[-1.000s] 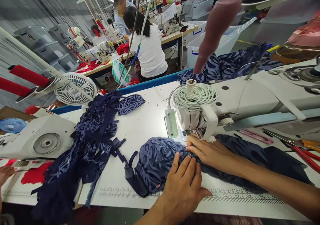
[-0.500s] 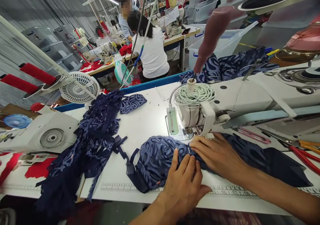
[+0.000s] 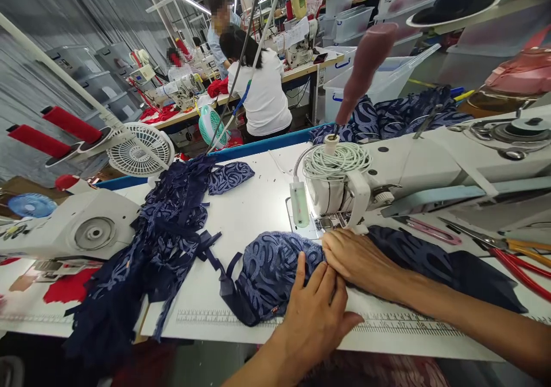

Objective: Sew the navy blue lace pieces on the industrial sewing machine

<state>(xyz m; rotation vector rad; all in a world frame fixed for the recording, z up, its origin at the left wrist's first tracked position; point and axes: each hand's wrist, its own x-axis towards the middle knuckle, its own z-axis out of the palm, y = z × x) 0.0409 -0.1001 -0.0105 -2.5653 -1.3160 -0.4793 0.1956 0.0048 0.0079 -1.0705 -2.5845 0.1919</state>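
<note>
A navy lace bra piece [image 3: 269, 272] lies on the white table [image 3: 253, 215] in front of the sewing machine [image 3: 430, 169]. My left hand [image 3: 316, 312] rests flat on the piece's near edge, fingers pointing up toward the needle area. My right hand [image 3: 357, 258] presses the navy fabric just below the presser foot [image 3: 331, 221], fingertips touching the lace. More navy fabric [image 3: 443, 263] trails to the right under my right forearm.
A heap of navy lace pieces [image 3: 159, 249] lies at the left, beside a second machine [image 3: 73, 232] and a small white fan [image 3: 138, 149]. Red-handled scissors [image 3: 516, 260] and pink clippers [image 3: 430, 231] lie at the right. People sit at tables behind.
Both hands have slid slightly up toward the presser foot with the lace piece; the view has shifted a little.
</note>
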